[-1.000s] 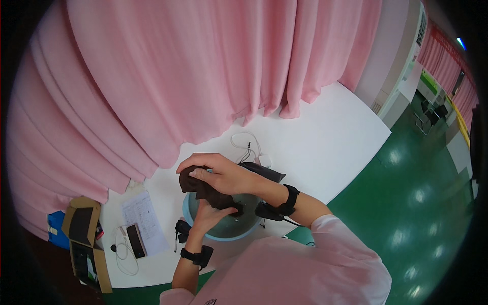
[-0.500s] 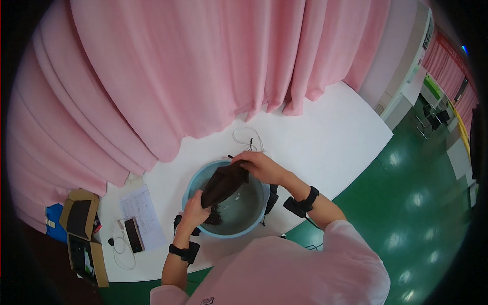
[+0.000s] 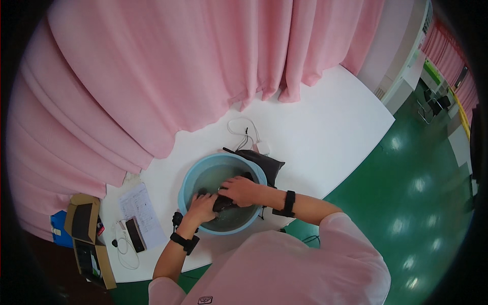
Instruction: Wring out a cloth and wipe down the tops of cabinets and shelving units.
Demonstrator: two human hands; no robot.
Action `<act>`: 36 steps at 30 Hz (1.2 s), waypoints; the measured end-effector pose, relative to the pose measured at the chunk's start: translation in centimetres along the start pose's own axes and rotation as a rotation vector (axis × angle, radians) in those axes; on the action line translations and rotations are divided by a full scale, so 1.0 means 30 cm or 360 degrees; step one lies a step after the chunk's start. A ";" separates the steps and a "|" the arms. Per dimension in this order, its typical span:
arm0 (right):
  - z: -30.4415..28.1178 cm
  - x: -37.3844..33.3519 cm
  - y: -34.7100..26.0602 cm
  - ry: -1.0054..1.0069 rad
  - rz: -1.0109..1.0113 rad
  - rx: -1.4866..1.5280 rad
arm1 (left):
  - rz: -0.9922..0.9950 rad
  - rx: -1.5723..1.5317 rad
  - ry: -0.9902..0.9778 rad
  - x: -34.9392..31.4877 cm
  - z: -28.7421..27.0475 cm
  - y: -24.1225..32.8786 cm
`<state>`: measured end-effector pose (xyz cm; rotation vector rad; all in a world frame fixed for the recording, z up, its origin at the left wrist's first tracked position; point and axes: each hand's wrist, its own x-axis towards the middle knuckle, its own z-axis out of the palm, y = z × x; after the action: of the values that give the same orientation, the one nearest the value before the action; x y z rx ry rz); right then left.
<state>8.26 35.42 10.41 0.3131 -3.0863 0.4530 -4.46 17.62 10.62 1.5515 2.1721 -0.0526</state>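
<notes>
A light blue basin (image 3: 183, 189) of cloudy water (image 3: 213, 176) stands on the white table in front of me. Both of my hands are down inside it, at a dark brown cloth (image 3: 222, 204) that lies bunched in the water. My left hand (image 3: 202, 208) grips the cloth's left end, fingers curled over it. On the right, my right hand (image 3: 240, 191) is closed over the cloth from above, and a dark bit of it shows beyond the knuckles. The fingertips and the cloth's underside are partly hidden.
A black pouch (image 3: 268, 163) and a white charger with cable (image 3: 263, 147) lie behind the basin. To the left are a written sheet (image 3: 142, 209), a dark phone-like device (image 3: 134, 235) and an open cardboard box (image 3: 84, 218). Pink curtains (image 3: 203, 61) hang along the back.
Both hands have gone down into the basin with the cloth. Earlier it was held stretched above the water between them; now it is bunched in the water, and the hands are closer together.
</notes>
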 end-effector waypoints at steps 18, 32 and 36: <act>0.061 0.067 0.045 -0.0546 0.0093 -0.0199 | -0.0189 0.0129 0.0133 0.047 0.035 0.004; -0.022 0.119 0.053 -0.0661 0.0017 0.0871 | -0.0053 -0.1059 0.0135 -0.016 -0.085 -0.009; -0.076 0.095 0.046 -0.0111 0.0081 0.1141 | 0.0029 -0.1504 0.0391 -0.023 -0.073 -0.025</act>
<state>5.14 36.79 12.30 0.2468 -2.8695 1.5690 -5.73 17.39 12.67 1.0320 1.8729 1.0540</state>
